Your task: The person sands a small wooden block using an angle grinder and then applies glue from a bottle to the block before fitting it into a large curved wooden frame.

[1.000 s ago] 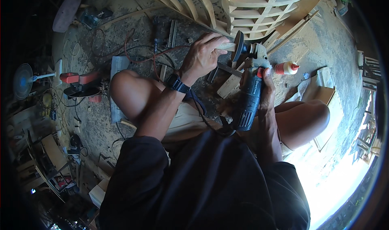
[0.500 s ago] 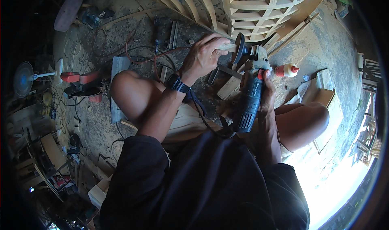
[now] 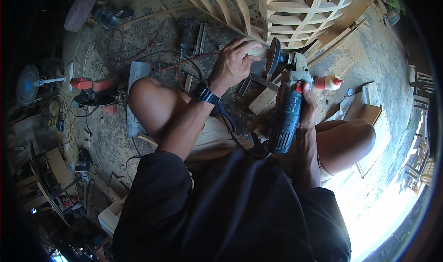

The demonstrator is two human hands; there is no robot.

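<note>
Pale wooden stick (image 3: 259, 53), left hand (image 3: 232, 62) pinching, meets round black disc (image 3: 273, 59), one o'clock; right hand (image 3: 308, 104) grips blue-black grinder (image 3: 288, 116); likely sanding, steadiness needed next.

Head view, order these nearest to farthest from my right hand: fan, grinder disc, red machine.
1. Grinder disc, just up and left of the right hand.
2. Red machine, well off to the left.
3. Fan, farther left, near the picture's edge.

Pale lettering (image 3: 295, 104), lengthwise, on the angle grinder (image 3: 288, 116)
</note>
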